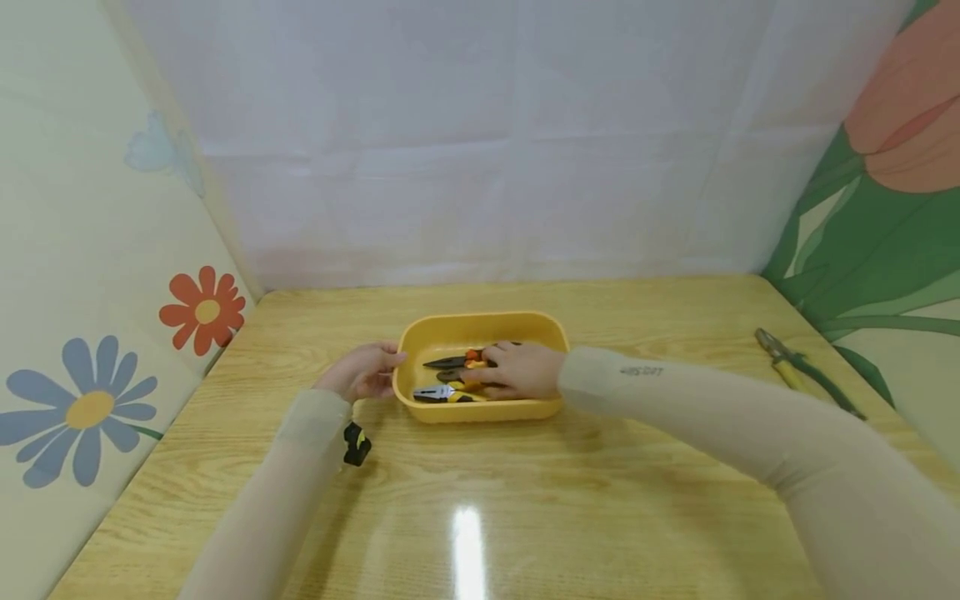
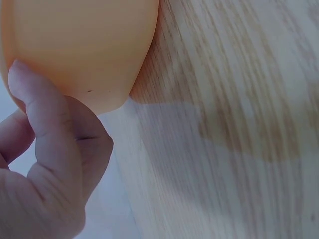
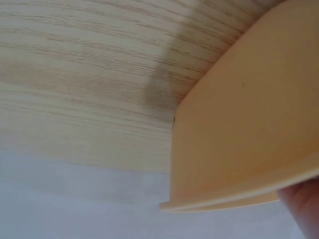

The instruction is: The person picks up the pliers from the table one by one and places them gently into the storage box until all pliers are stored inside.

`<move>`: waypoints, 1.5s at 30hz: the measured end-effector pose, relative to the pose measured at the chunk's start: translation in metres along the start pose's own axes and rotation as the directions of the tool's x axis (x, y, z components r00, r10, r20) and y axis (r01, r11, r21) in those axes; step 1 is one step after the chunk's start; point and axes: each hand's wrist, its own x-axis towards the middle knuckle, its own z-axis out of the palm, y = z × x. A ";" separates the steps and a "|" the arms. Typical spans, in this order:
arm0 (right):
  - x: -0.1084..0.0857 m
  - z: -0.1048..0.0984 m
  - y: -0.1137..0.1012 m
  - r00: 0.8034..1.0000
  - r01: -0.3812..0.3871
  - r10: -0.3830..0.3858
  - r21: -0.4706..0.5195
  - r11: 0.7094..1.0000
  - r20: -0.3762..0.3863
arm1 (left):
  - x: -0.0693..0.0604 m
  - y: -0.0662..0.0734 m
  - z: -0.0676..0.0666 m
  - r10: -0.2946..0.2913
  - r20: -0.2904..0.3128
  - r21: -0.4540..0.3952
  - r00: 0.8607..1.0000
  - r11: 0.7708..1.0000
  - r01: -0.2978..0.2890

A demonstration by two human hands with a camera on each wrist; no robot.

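Observation:
A yellow plastic basin (image 1: pixel 480 411) stands on the wooden table and holds several pliers. My left hand (image 1: pixel 367 371) grips its left end at the rim; in the left wrist view, fingers (image 2: pixel 47 114) lie against the wall. Inside the basin, my right hand (image 1: pixel 525 369) reaches down over the pliers' handles. Long-nose pliers (image 1: pixel 447 362) with orange-and-black handles lie at the back. Silver-jawed pliers (image 1: pixel 432 392) with yellow-and-black handles lie in front. Between them shows a dark-jawed pair (image 1: pixel 452 377), its handles mostly hidden by my right hand. Whether those fingers grip it is unclear.
Another pair of pliers (image 1: pixel 806 371) with yellow and green handles lies at the table's right side. A small black-and-yellow object (image 1: pixel 357 444) shows beside my left wrist. A white sheet (image 1: pixel 480 183) hangs behind the table (image 1: pixel 600 508), with flowered panels at both sides.

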 end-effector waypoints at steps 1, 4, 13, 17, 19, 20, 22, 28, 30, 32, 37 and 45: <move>-0.001 0.000 0.000 1.000 0.008 -0.008 -0.001 1.000 -0.005 | 0.000 0.000 0.000 0.001 0.000 0.001 1.000 1.000 -0.001; -0.002 -0.001 0.001 1.000 0.028 -0.028 -0.018 0.999 -0.007 | -0.001 0.000 0.000 0.004 -0.004 -0.002 1.000 1.000 -0.004; -0.006 0.000 0.007 0.985 0.023 -0.010 -0.070 0.997 0.173 | -0.003 0.000 0.000 0.010 0.009 0.004 1.000 1.000 -0.010; -0.011 -0.001 0.015 0.985 0.000 -0.012 0.071 0.998 0.171 | -0.003 0.000 0.000 0.013 0.013 0.011 1.000 1.000 -0.013; -0.014 -0.002 0.017 0.988 -0.010 -0.010 0.125 0.992 0.152 | -0.002 0.000 0.001 0.013 0.010 0.009 1.000 1.000 -0.013; -0.016 -0.003 0.017 0.990 -0.014 -0.008 0.148 0.989 0.143 | -0.002 0.000 0.001 0.012 0.009 0.007 1.000 1.000 -0.012; -0.022 -0.007 0.018 0.993 -0.019 -0.002 0.174 0.985 0.117 | -0.001 0.000 0.000 0.009 0.009 0.013 1.000 1.000 -0.009; -0.047 -0.018 0.018 1.000 -0.015 0.017 0.158 0.987 -0.013 | 0.000 0.001 0.001 0.001 -0.001 0.020 1.000 1.000 -0.001; -0.057 -0.018 0.019 0.998 -0.028 0.037 0.153 0.988 -0.054 | 0.001 0.001 0.001 -0.002 -0.014 0.018 1.000 1.000 0.003; -0.066 -0.017 0.020 0.994 -0.048 0.063 0.166 0.985 -0.084 | 0.000 0.002 0.002 0.001 -0.013 0.025 1.000 1.000 0.000; -0.091 -0.017 0.016 0.982 -0.086 0.122 0.231 0.969 -0.147 | -0.001 0.003 0.004 0.007 -0.020 0.042 1.000 0.999 -0.006; -0.125 -0.011 0.014 0.960 -0.116 0.172 0.246 0.962 -0.220 | -0.004 0.005 0.006 0.006 -0.042 0.112 0.999 0.994 -0.001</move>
